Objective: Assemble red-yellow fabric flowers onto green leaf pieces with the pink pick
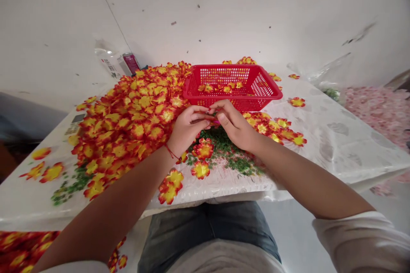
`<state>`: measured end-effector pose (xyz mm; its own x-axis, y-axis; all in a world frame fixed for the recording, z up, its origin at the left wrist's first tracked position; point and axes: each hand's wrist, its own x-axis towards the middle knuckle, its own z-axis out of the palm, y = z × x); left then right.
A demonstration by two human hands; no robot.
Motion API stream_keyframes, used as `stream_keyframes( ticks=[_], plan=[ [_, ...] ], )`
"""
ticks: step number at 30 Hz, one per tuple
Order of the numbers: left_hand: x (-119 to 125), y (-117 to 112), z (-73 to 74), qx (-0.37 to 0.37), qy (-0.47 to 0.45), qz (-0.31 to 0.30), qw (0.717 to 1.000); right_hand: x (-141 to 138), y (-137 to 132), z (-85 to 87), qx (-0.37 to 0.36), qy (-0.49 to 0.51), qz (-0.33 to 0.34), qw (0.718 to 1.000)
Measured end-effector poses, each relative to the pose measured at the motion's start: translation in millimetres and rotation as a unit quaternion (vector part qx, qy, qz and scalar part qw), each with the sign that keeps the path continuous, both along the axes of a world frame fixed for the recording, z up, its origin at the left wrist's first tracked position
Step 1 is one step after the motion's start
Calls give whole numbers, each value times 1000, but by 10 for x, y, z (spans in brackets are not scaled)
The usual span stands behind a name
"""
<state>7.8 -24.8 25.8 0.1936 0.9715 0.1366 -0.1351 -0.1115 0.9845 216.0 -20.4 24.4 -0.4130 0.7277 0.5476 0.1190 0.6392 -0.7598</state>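
Pinching a pink piece (217,122) between fingertips of left hand (187,130) and right hand (235,126), clamped from nine and three o'clock, equally near both. Too small to read its axis. Sits just short of basket (253,103) at twelve.

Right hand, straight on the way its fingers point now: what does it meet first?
The right hand points left, toward the left hand. Its fingers meet that hand's around a small piece, so the left hand comes first. The red basket lies just beyond, depth unclear.
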Motion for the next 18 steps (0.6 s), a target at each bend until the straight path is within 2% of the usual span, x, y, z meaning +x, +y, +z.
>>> stream_keyframes(
  ticks=[6,11,14,18],
  plan=[
    [-5,52,-39,36,14,25,999,-29,-42,-9,-2,0,36,999],
    [-6,46,-47,16,9,23,1000,-40,-34,-45,3,-2,34,999],
    [4,14,-23,7,-17,18,1000,-45,-28,-41,1,17,19,1000],
    [3,-31,11,32,-25,-3,999,-41,-13,-24,-7,42,-24,999]
  ],
)
